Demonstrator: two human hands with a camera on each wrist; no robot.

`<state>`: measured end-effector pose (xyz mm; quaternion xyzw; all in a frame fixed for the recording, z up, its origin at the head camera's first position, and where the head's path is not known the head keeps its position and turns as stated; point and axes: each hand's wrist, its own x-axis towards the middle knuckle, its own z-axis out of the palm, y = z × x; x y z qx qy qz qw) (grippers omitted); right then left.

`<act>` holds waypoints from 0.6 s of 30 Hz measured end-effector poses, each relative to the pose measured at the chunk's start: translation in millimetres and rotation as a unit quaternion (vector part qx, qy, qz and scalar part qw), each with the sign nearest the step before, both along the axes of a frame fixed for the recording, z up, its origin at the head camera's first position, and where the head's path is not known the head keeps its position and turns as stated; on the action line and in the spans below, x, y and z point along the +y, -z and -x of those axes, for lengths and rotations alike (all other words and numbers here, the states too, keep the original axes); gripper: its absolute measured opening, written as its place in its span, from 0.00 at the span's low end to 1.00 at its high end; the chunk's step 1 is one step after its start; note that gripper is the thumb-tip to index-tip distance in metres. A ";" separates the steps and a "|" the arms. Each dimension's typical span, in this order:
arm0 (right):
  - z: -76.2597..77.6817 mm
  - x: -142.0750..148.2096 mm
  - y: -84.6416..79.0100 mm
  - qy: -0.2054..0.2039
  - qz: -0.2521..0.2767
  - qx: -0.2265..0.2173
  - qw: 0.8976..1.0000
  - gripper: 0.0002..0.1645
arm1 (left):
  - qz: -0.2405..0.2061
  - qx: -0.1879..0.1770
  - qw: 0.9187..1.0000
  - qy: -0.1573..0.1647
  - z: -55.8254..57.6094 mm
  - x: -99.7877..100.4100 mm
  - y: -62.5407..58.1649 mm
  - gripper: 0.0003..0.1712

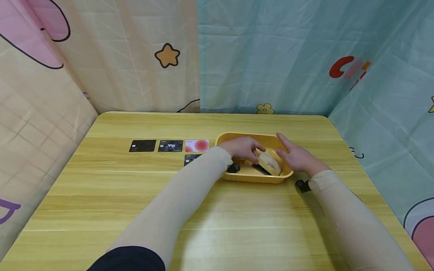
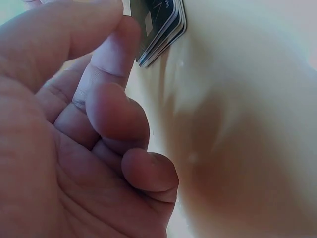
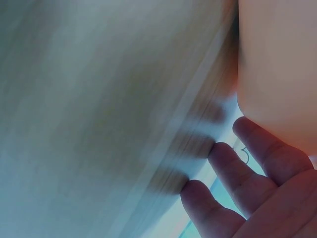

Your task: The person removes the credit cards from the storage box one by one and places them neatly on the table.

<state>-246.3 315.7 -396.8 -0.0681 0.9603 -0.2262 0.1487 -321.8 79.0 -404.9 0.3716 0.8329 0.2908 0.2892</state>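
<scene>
My left hand (image 1: 242,147) reaches into a yellow plastic tray (image 1: 251,178), its fingertips right at the left edge of some cards. On top lies a cream card with script (image 1: 270,163), and darker card edges show below it. In the left wrist view, thumb and index fingertip meet beside a stack of cards (image 2: 163,34); I cannot tell whether they pinch one. My right hand (image 1: 299,157) is at the tray's right end, thumb over the rim. Its straight fingers (image 3: 237,176) extend along the outside of the tray wall (image 3: 282,64).
On the wooden table (image 1: 128,204), left of the tray, lie a black card (image 1: 142,145), a dark Vip card (image 1: 170,146) and a pink card with a red circle (image 1: 197,145) in a row. Below the pink one, my left sleeve partly covers another dark card (image 1: 190,158). Printed curtains surround the table.
</scene>
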 end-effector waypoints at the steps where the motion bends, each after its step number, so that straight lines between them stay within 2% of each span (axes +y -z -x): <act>1: -0.1 -0.3 -0.3 0.000 0.000 0.000 1.000 0.44 | -0.001 0.001 1.000 0.001 0.3 0.0 0.7 0.33; 13: 0.1 -1.0 -2.4 0.000 0.003 0.008 1.000 0.40 | -0.005 -0.006 1.000 0.009 3.8 -3.4 -1.6 0.32; 18: 0.1 -0.1 -1.9 -0.011 0.001 0.020 1.000 0.39 | -0.002 0.035 0.999 0.017 6.8 -9.7 -8.6 0.31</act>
